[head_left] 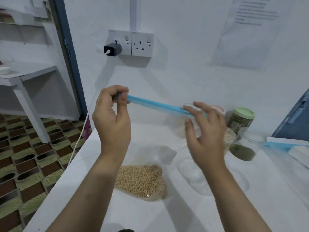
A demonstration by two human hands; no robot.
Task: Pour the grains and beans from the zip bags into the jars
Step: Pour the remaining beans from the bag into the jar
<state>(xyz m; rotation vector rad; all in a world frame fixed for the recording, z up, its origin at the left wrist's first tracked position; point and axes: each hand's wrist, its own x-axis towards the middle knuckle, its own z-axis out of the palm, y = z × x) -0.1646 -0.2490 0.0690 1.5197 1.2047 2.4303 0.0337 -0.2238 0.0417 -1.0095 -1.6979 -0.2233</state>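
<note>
I hold a clear zip bag up over the white table [117,215] by its blue zip strip [155,104]. My left hand [112,121] pinches the strip's left end. My right hand [205,136] has its index finger and thumb on the right end, the other fingers spread. The bag's bottom, filled with pale round beans [142,180], rests on the table. To the right stand an open glass jar with green beans [245,146], a jar of pale grains [229,138] partly behind my right hand, and a green-lidded jar [241,119].
A clear empty jar [192,174] sits under my right wrist. Another bag with a blue strip [280,145] lies at the right edge. On the wall are a double socket [142,44] and a black charger [112,49], whose white cable [78,143] hangs past the table's left edge.
</note>
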